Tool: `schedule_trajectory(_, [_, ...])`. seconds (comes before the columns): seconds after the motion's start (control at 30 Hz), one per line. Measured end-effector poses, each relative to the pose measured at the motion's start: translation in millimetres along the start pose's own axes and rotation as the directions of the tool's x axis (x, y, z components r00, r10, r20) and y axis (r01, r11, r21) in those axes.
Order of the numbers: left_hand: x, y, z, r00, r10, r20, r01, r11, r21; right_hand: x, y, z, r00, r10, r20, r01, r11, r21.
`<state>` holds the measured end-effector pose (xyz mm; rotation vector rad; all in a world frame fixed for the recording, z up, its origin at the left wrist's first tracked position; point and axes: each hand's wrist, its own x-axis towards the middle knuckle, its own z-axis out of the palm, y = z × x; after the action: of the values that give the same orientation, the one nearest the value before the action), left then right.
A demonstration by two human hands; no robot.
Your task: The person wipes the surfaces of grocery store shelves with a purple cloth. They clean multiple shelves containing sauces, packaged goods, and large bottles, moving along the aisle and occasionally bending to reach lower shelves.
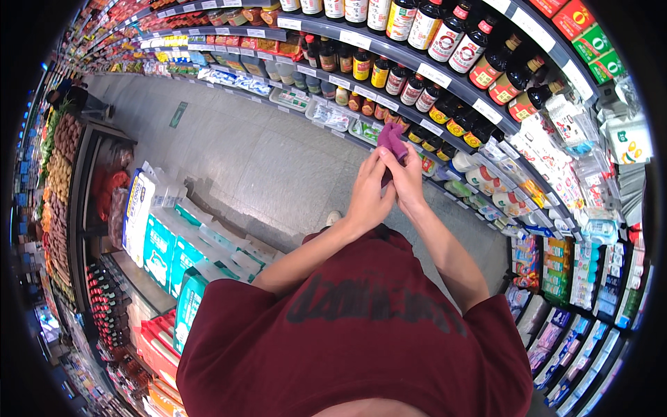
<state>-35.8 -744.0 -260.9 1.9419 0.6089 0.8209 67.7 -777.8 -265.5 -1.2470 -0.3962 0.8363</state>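
Observation:
A crumpled purple cloth [392, 139] is bunched between my two hands, in front of the lower shelves. My left hand [371, 190] grips it from the left, fingers pointing up. My right hand [408, 177] is closed on it from the right, its thumb laid over the fold. The two hands touch, and part of the cloth is hidden behind the fingers. Just beyond the cloth are shelf rows with dark sauce bottles [401, 78] and small packets in white trays [329, 115].
Curved shelves [359, 39] with price tags run along the right and far side. Stacked teal tissue packs [159, 250] stand close on my left. Behind them is a produce stand [60, 172]. Grey tiled floor [234, 140] lies between. A person [73, 96] is far left.

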Motion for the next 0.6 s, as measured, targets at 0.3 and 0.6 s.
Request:
schedule_trajectory(0.3, [-10.0,-5.4,-14.0,0.957,-0.291,-0.006,0.242,0.806,-0.540,17.7,11.7,-13.8,0.978,0.047,0.202,-0.087,0.977,0.193])
schedule_trajectory(0.6, [-18.3,-9.5,-81.1,1.000,-0.008,-0.021,0.013,0.967,0.256,17.3,3.2,0.7,0.741,0.133,0.658,-0.099,0.991,-0.089])
